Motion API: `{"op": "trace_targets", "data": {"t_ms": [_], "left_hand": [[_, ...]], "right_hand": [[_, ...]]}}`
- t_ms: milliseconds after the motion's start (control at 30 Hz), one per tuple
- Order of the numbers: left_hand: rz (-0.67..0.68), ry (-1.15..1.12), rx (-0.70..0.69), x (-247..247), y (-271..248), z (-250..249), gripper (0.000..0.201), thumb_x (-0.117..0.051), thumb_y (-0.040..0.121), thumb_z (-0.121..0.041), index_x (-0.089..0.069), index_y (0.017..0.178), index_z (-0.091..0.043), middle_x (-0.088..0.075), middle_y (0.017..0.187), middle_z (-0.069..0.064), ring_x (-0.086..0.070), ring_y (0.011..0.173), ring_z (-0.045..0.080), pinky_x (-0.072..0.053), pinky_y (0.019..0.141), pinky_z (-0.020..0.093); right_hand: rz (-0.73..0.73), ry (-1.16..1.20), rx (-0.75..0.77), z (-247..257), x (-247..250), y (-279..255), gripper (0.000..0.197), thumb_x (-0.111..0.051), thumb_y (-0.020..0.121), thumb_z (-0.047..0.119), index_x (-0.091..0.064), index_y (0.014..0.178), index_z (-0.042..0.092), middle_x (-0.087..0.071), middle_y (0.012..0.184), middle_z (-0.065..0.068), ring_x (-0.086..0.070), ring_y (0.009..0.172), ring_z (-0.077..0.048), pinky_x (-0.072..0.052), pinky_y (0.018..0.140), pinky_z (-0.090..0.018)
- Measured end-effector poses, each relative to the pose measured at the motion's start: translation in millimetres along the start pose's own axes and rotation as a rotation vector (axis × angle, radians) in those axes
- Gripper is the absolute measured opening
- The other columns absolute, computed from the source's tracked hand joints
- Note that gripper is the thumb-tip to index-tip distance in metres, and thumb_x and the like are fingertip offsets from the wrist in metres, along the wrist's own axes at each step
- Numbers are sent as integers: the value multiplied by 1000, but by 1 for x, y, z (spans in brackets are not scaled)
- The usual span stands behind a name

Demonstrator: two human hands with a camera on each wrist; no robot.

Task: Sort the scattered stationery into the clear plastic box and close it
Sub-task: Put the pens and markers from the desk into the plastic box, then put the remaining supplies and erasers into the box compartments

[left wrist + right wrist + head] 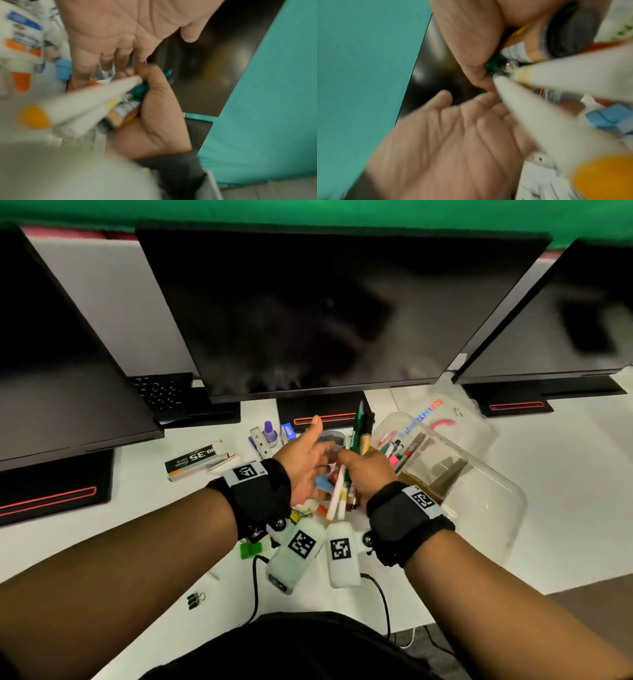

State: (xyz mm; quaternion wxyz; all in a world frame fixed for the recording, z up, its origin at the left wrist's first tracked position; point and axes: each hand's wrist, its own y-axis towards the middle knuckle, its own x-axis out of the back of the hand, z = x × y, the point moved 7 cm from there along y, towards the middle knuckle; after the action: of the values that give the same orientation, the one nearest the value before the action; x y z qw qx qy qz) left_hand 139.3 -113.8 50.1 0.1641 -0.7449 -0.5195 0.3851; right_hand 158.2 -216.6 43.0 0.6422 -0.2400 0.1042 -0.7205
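- White desk surface (565,474) filled the head view, with three dark monitors (325,313) along the far side.
- The clear plastic box (479,487) lay open to the right of the hands, several pens (394,448) in its far end and its lid (455,419) beyond it.
- The right hand (366,470) clenched a bundle of pens (346,474) upright, green tips poking up and white barrels hanging below the fist, just left of the box.
- The left hand (308,460) stood open beside it, palm toward the bundle, fingers near the pens, thumb raised.
- Loose stationery lay around: a black staple box (195,460) to the left, a purple-capped bottle (270,434) farther off, a binder clip (195,600) near the body.
- From the left wrist, blurred, the left hand (130,33) showed a flat palm with straight fingers reaching to the right hand (157,115), which was wrapped round the bundle of pens (96,104).
- From the right wrist, also blurred, the right hand (471,44) pinched the bundle of pens (539,108), and the left hand (450,142) lay open below.
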Motion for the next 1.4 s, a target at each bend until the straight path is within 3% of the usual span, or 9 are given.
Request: {"op": "trace_targets", "data": {"t_ms": [133,400,500,633,800,967,1067,1200,1400], "left_hand": [[-170,242,-26,17,9,-6,57,-34,95,-52,-45,135,-14,-45,141,11,-44,129,27,-40,100,42],[-459,378,-10,121,11,13,24,-54,93,-22,-60,113,-9,-61,87,3,-55,72,14,-43,63,24],[-512,380,5,149,-2,23,25,-53,93,-21,-59,114,-9,-60,90,4,-55,82,18,-43,67,26],[-658,721,-27,180,-21,29,24,-56,91,-20,-61,113,-10,-60,107,7,-57,105,27,-43,84,27],[-684,865,7,197,-33,46,25,-57,90,-15,-61,114,-9,-63,119,12,-57,103,25,-42,84,21],[-671,1058,6,203,-41,52,30,-54,89,-14,-58,119,-14,-60,124,8,-53,119,27,-40,101,30],[-646,1195,39,208,-48,59,34,-57,86,-17,-56,120,-20,-56,127,6,-51,119,25,-39,101,30],[-625,1343,90,216,-61,68,39,-56,87,-26,-52,126,-22,-52,132,7,-47,125,26,-37,106,34],[-697,1413,214,244,-82,87,66,-63,82,-42,-35,138,-21,-45,134,10,-43,126,30,-39,105,39]], "right_hand": [[-101,236,-207,-6,41,17,16,-66,72,11,-53,68,3,-56,49,-10,-56,48,-24,-53,62,-40],[-35,-48,-240,15,50,43,12,-55,88,6,-51,77,2,-62,102,-28,-62,92,-43,-52,86,-49],[-38,-322,-145,26,57,42,6,-60,85,13,-57,79,13,-58,127,-19,-55,119,-36,-48,99,-44],[-116,-628,-79,24,54,45,38,-57,87,17,-56,120,-2,-55,129,-22,-52,120,-37,-43,98,-41],[-18,-766,-77,23,34,34,38,-51,92,19,-56,122,-4,-55,128,-23,-51,120,-37,-42,90,-37],[-113,-603,347,53,0,7,47,-59,85,14,-49,131,10,-44,138,-11,-51,119,-29,-42,102,-34],[147,-761,500,36,-53,-20,31,-58,87,11,-58,118,12,-56,128,-6,-56,110,-21,-43,88,-25],[408,-1249,391,-31,-91,-24,37,-54,88,22,-54,124,14,-55,130,-10,-53,118,-27,-41,97,-29],[356,-1481,66,-80,-67,-9,46,-40,93,38,-40,133,14,-38,137,-16,-38,127,-35,-34,104,-39]]}}
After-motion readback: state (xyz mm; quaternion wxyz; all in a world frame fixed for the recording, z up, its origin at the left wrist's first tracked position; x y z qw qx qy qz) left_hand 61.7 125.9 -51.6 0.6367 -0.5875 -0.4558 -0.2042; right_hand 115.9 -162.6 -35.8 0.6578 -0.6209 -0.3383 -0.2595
